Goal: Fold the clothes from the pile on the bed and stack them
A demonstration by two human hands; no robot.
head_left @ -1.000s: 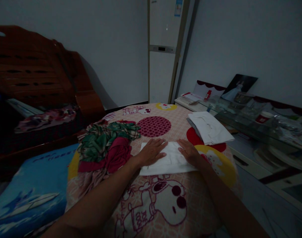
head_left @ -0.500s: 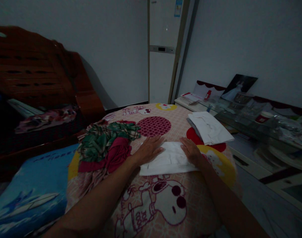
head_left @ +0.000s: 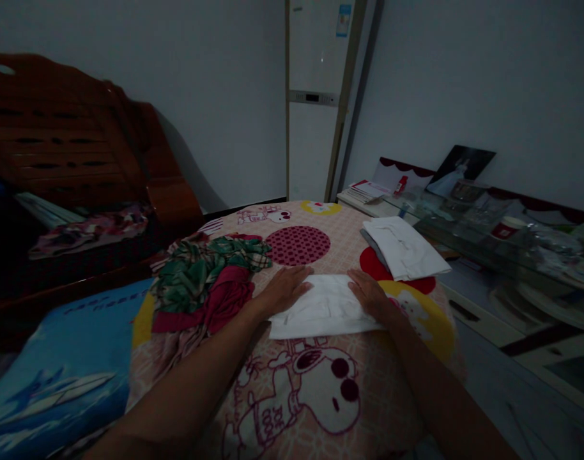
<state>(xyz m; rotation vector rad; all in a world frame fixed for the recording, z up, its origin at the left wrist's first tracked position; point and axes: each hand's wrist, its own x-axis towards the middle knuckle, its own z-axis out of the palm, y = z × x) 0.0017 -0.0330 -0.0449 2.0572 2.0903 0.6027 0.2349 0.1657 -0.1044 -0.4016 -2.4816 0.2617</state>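
A folded white garment (head_left: 326, 310) lies flat on the patterned tablecloth (head_left: 315, 396) in front of me. My left hand (head_left: 285, 291) rests on its left side, fingers stretched out toward the far edge. Across from it, my right hand (head_left: 368, 295) lies on the garment's right side, also flat with straight fingers. Farther right sits a stack of folded clothes (head_left: 402, 248), white on top with grey showing beneath. To the left is a crumpled heap of clothes (head_left: 200, 278) in green plaid, dark pink and pale pink.
A wooden bench (head_left: 71, 140) stands on the left, with a blue printed cushion (head_left: 66, 370) close to the table. At the right, a glass-topped cabinet (head_left: 474, 236) carries a paper cup (head_left: 507, 227), a photo (head_left: 461, 167) and clutter. A tall white air conditioner (head_left: 312, 140) stands behind.
My left hand has slid slightly to the left on the white garment. The right hand stays almost in place, and the clothes around have not moved.
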